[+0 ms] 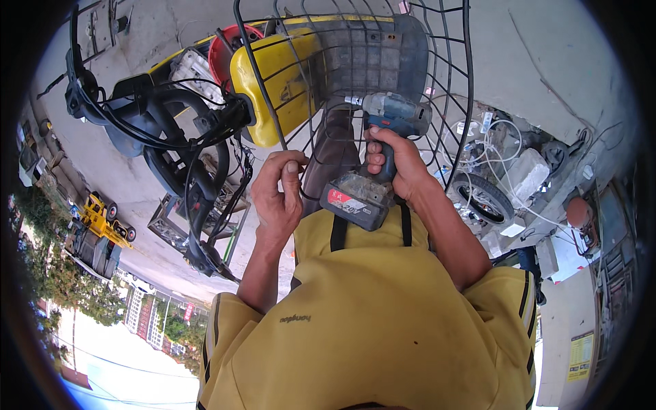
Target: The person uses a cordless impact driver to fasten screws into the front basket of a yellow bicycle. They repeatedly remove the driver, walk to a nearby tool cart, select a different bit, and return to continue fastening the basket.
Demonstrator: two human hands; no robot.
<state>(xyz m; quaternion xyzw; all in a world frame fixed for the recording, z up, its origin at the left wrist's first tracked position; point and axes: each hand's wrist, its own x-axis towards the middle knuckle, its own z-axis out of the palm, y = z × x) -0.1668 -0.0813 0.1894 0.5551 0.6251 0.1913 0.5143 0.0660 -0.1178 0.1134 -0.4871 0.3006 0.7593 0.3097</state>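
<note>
Gripping cordless drill (383, 147) by its handle with right hand (396, 164), bit aimed into wire basket (437, 75). Left hand (279, 195) pinches a basket wire beside the yellow scooter body (273, 82).

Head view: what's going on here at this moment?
A person in a yellow shirt is working on a yellow scooter's black wire front basket. The right hand grips a blue-grey cordless drill with a black battery pack, its bit pointed left toward the basket's wires. The left hand pinches one of the basket's lower wires. Black handlebars with loose cables sit to the left, and a small wheel and white wiring lie on the concrete to the right.
</note>
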